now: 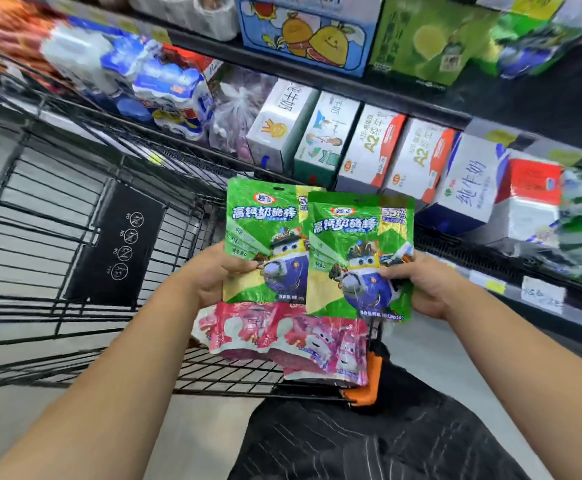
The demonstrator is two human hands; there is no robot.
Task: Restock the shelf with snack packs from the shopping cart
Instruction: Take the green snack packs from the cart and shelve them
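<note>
Hands [210,276] around green snack packs [348,237]

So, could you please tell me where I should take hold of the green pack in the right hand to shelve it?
Pinch its flat top strip from above. The green pack stands upright, the right hand grips its right edge, and its left edge overlaps the other green pack in the left hand, so the top is free.
</note>
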